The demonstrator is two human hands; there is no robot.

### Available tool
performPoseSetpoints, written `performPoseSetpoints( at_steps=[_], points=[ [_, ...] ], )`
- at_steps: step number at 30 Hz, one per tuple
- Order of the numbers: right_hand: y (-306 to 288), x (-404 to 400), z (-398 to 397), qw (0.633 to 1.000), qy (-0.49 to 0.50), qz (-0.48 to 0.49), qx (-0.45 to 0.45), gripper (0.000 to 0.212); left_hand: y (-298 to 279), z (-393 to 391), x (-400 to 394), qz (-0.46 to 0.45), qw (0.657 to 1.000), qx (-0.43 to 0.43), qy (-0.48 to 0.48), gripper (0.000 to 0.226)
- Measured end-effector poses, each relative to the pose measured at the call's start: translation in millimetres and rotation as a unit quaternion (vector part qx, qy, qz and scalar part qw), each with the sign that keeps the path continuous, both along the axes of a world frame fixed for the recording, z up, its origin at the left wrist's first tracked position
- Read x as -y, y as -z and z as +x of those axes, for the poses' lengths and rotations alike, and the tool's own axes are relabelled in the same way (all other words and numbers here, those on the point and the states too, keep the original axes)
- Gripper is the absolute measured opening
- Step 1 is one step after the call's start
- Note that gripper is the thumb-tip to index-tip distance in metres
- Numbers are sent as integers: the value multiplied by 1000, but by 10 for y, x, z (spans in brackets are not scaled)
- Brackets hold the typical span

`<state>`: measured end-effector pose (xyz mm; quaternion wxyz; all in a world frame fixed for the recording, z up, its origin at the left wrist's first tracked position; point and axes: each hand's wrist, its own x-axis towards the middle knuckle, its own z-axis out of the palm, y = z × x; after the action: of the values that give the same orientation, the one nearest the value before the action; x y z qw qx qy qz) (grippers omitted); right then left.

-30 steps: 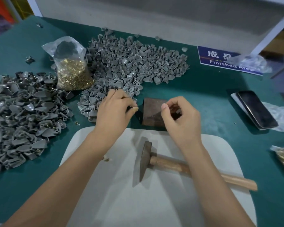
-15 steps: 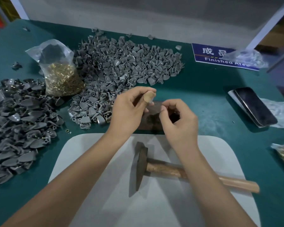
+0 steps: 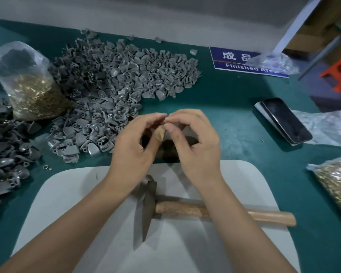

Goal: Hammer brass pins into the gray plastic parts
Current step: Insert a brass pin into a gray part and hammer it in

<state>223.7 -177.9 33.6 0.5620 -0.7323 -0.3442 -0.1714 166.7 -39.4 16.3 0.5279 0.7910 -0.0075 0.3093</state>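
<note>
Head view: my left hand (image 3: 133, 146) and right hand (image 3: 195, 142) pinch together over the dark metal block (image 3: 170, 149); what they hold I cannot tell. A slip could drop it among the loose gray plastic parts (image 3: 114, 91).

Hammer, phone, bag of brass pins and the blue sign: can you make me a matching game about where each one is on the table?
Things:
1. hammer
2. phone
3. bag of brass pins
4. blue sign

Places:
A. far left, beside the pile of gray plastic parts
B. on the white mat, under the person's arms
C. at the back, against the wall
D. on the right, on the green table

Pairs: 1-B, 2-D, 3-A, 4-C
</note>
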Motion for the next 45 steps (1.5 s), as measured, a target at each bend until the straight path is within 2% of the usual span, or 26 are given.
performPoseSetpoints(
  at_steps=[2, 6, 10, 13, 19, 22, 28, 39, 43, 45],
  points=[
    [25, -8, 9, 1000, -6, -25, 4, 9, -7, -5, 20, -50, 999, -1, 6, 23],
    [71, -34, 41, 998, 8, -63, -3, 5, -12, 9, 26, -80, 997, 2, 9, 25],
    [60, -28, 67, 998, 37, -55, -17, 5, -16, -4, 35, -66, 996, -5, 54, 33],
    [51, -20, 50, 996, 60, -63, -36, 6, -7, 3, 45, -55, 997, -8, 46, 31],
    [37, 37, 79, 996, 62, -39, -49, 7, -11, 14, -50, 83, 996, -6, -34, 19],
    [13, 117, 153, 996, 58, -64, -28, 7, -8, 17, -121, 157, 985, -42, -63, 15],
    [31, 173, 184, 989, 59, -130, -49, 5, 17, -3, -60, 128, 983, -99, -91, 16],
    [56, 65, 128, 983, 58, -161, -61, 6, 39, 17, -60, 103, 985, -99, -99, 11],
    [33, 48, 106, 985, 60, -146, -69, 6, 28, 17, -53, 94, 986, -96, -100, 11],
    [1, 49, 110, 984, 63, -162, -46, 5, 17, 16, -52, 101, 985, -92, -103, 11]
  ],
)
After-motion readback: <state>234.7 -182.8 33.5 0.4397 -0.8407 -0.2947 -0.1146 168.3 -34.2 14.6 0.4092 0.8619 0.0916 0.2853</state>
